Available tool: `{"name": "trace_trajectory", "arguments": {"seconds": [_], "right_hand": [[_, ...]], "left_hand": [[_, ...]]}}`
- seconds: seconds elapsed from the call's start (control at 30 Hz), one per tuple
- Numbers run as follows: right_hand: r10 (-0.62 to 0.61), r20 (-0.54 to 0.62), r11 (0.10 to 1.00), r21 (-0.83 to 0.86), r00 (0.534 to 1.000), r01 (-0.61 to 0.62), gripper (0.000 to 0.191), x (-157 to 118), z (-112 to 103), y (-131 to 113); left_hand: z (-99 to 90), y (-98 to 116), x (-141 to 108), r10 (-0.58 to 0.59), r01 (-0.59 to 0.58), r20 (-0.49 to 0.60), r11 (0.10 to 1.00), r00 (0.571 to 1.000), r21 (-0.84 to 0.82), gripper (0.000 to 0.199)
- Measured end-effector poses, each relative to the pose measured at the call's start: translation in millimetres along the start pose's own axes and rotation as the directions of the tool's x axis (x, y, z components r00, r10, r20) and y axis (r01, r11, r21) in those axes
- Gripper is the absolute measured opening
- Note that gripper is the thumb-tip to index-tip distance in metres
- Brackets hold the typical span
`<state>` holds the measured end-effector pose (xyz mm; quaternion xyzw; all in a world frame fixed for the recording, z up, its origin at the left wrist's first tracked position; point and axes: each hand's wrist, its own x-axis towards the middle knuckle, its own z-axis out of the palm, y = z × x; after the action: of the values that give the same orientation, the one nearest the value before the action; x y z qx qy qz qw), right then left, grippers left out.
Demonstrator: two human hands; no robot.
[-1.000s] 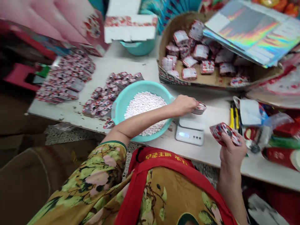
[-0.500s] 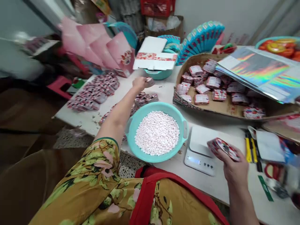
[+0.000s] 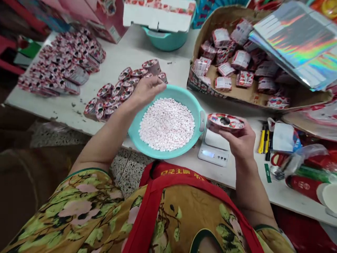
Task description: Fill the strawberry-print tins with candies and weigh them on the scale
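Note:
My left hand point(image 3: 149, 90) hangs over the upper left rim of a turquoise basin point(image 3: 134, 135), fingers loosely stretched out and nothing visible between them. White tablets point(image 3: 167, 124) fill much of the basin. Beside that hand, small red-and-white printed packs point(image 3: 117, 90) with round dark openings stand in a loose group. In my right hand point(image 3: 240, 138) is a similar printed pack point(image 3: 225, 121), held with its oval opening upward, between the basin and a cardboard box. Partly under this hand lies a white digital scale point(image 3: 213, 154) with a lit display.
A cardboard box point(image 3: 193, 82) of wrapped packs stands at the upper right, with shiny holographic sheets point(image 3: 300, 45) across it. Many packs point(image 3: 65, 63) sit at the left. Yellow cutters point(image 3: 264, 140) and scissors point(image 3: 276, 160) lie right of the scale.
The view has shifted. My left hand has let go of a pack and come back to the basin's rim. My right hand has moved its pack left, over the scale's upper edge.

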<state>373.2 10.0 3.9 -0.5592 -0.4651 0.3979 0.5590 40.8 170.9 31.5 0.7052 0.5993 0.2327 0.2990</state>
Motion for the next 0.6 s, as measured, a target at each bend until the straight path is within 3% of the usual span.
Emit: {"name": "trace_trajectory", "arguments": {"seconds": [0.13, 0.23, 0.37, 0.47, 0.6], "right_hand": [[-0.079, -0.065, 0.993, -0.096, 0.995, 0.072, 0.061, 2.7, -17.2, 39.7], [-0.013, -0.122, 0.972, -0.233, 0.993, -0.016, 0.057, -4.4, -41.4, 74.7], [0.075, -0.169, 0.88, -0.453, 0.983, -0.145, 0.056, -15.9, -59.8, 95.4], [0.033, -0.156, 0.818, -0.563, 0.987, -0.116, 0.063, -25.2, -68.9, 89.8], [-0.014, -0.218, 0.865, -0.493, 0.976, -0.098, 0.065, -39.8, -86.3, 82.2]], "left_hand": [[12.5, -0.2, -100.2, -0.041, 0.047, 0.08, 0.996, 0.996, -0.077, 0.033], [27.3, -16.4, -140.0, -0.114, 0.116, 0.019, 0.983, 0.993, -0.145, 0.033], [48.0, -21.8, -148.9, -0.124, 0.124, 0.008, 0.989, 0.992, -0.079, 0.034], [58.3, -15.7, -146.9, -0.102, 0.101, -0.005, 0.978, 0.995, 0.181, 0.033], [68.6, -10.3, -151.1, -0.075, 0.057, 0.015, 0.856, 0.997, 0.513, 0.034]]}}
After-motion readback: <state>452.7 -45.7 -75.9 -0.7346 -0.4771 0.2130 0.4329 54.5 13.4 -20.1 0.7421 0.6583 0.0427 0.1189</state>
